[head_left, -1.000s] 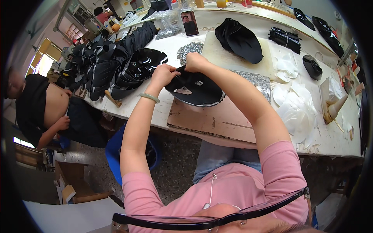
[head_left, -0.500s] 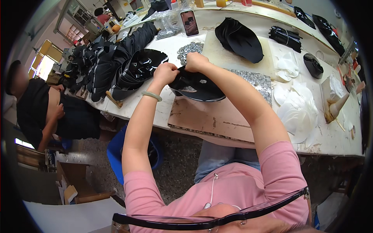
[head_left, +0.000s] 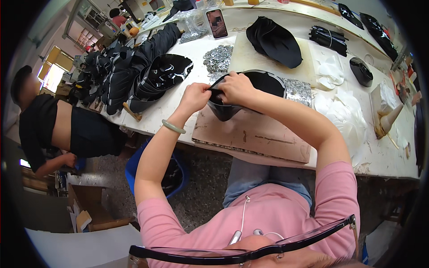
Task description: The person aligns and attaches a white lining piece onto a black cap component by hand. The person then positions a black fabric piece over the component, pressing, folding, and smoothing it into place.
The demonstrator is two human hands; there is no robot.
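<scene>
At the far left a person in black [head_left: 51,120] is standing beside the room's machines, and a blue bin [head_left: 132,172] is sitting on the floor below the desk [head_left: 196,49]. Next along, a long row of black pieces [head_left: 120,76] is leaning together on the desk, ending in a glossy one, while a wooden handle [head_left: 132,111] is lying near the front edge. A clear bag [head_left: 193,27] is resting beside an upright phone [head_left: 216,23], whose screen is showing content too small to read. Small metal pieces [head_left: 217,58] are lying heaped in front. The left hand [head_left: 195,97] is pinching the near left rim of a curved black shell [head_left: 222,111], its fingers closed on the edge; just beside it, the right hand [head_left: 239,89] is gripping the same rim, some fingertips hidden inside. The shell is sitting over the back of a brown board [head_left: 250,134]. Further right, black sheets [head_left: 272,42], a tied black bundle [head_left: 328,39] and white sheets [head_left: 342,118] are lying about.
</scene>
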